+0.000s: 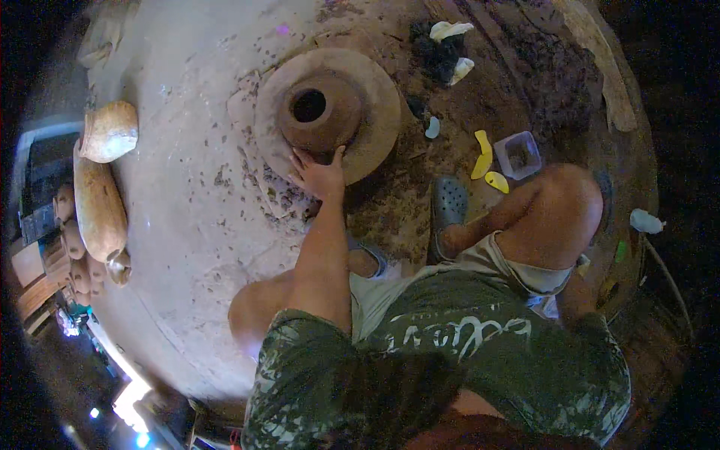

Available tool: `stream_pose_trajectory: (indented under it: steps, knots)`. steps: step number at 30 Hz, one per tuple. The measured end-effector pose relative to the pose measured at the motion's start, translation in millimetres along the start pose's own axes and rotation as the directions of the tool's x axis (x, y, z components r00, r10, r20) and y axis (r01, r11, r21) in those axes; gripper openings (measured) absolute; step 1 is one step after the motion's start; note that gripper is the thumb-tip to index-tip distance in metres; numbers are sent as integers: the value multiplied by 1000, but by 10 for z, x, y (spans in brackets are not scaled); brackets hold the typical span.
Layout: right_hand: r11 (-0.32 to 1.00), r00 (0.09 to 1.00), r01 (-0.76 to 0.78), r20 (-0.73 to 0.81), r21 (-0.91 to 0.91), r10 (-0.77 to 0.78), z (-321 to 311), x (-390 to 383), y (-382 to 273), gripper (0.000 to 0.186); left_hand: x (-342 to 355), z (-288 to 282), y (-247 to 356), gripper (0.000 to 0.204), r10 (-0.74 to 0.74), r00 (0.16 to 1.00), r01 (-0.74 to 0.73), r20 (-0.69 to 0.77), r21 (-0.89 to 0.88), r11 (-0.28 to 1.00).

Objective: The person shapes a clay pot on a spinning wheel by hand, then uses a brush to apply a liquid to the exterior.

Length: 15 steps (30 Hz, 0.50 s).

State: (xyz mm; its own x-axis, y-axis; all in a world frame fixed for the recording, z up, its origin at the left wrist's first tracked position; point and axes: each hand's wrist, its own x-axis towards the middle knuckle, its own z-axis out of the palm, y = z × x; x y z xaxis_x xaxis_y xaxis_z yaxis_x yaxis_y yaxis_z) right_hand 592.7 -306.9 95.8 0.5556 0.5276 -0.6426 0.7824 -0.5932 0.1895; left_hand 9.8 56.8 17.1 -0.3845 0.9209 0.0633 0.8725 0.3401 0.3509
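A round brown clay pot (346,109) with a dark circular mouth sits on a pale flat wheel disc (384,142). My left hand (321,178) reaches to the near side of the pot, thumb and fingers spread apart. Its fingertips lie at the pot's lower wall, and I cannot tell how firmly they touch. Nothing is gripped in it. My right arm (577,296) hangs down beside my raised right knee, and the hand at its end is hidden.
Right of the wheel lie yellow shaping tools (482,155), a clear plastic tub (499,159), a small pale blue piece (433,127) and crumpled white cloth (450,30). A plastic bottle (646,221) lies farther right. Large clay vessels (101,206) stand at the left.
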Motion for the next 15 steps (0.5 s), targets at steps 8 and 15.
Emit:
stream_pose_trajectory:
  steps: [8, 15]
  knots:
    - [998, 994, -32, -102, 58, 38, -484, 17, -187, 54, -177, 270, 318, 121, -81, 980, 42, 182, 209, 977]
    - [886, 831, -232, -392, 401, 395, -1762, 132, -71, 58, -444, 107, 517, 115, -198, 909, 217, 366, -13, 976]
